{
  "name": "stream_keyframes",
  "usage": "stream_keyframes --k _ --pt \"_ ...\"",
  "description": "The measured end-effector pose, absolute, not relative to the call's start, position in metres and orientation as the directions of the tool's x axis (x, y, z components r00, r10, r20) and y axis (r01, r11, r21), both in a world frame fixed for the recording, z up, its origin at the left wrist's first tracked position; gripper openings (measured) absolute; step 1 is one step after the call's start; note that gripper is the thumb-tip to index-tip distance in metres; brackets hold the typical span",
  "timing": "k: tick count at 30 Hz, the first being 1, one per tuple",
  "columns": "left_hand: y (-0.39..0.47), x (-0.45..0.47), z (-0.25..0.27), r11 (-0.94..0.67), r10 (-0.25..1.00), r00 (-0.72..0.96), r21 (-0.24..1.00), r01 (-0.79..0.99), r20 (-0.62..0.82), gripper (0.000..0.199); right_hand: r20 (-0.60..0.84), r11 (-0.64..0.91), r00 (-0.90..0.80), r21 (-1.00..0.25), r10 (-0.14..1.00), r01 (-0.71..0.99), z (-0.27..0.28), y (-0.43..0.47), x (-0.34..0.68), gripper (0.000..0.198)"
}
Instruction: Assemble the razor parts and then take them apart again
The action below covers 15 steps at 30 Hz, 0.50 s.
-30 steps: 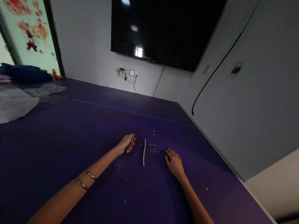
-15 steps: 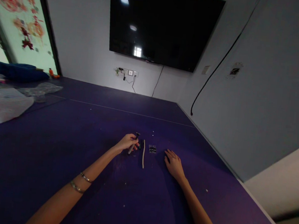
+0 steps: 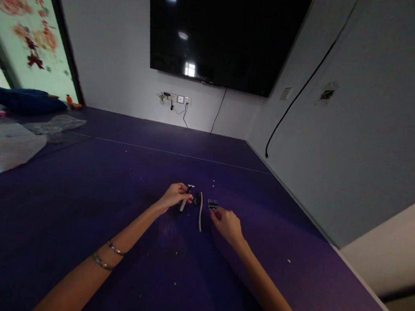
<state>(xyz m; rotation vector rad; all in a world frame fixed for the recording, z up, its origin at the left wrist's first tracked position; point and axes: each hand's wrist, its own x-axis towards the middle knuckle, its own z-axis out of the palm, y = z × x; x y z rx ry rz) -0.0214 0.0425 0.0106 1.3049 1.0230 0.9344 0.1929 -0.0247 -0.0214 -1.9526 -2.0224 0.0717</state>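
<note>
My left hand (image 3: 177, 196) is closed around a razor (image 3: 184, 203) with a pale handle, its dark head with a bright edge pointing up and away. My right hand (image 3: 228, 223) has its thumb and fingers pinched at the near edge of a small clear case (image 3: 212, 204) with dark pieces inside. Between the hands, a toothbrush (image 3: 200, 216) with a pale handle and dark head end lies lengthwise on the purple surface (image 3: 138, 266). Just right of the razor is a small dark-green piece (image 3: 194, 201), too small to name.
A crumpled clear plastic bag (image 3: 6, 148) and a dark blue cloth heap (image 3: 25, 100) lie at the left. An orange object (image 3: 72, 102) is beside the cloth. Ahead on the wall hangs a television (image 3: 222, 34); a black cable (image 3: 301, 93) dangles at the right.
My right hand has moved left from the bare surface to the clear case and pinched its near edge. The razor in my left hand has turned slightly, its head's bright edge now showing.
</note>
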Motion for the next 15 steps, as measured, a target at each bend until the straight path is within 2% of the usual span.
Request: stream_keyframes --k 7,15 --pt "0.042 -0.021 0.009 0.036 0.945 0.325 0.999 -0.013 -0.030 0.026 0.068 0.012 -0.001 -0.158 0.998 0.987 -0.026 -0.005 0.151 0.044" --pt "0.034 -0.015 0.011 -0.078 0.928 0.361 0.995 -0.057 0.093 0.026 0.008 0.036 -0.036 -0.215 0.999 0.976 -0.025 0.000 0.156 0.033"
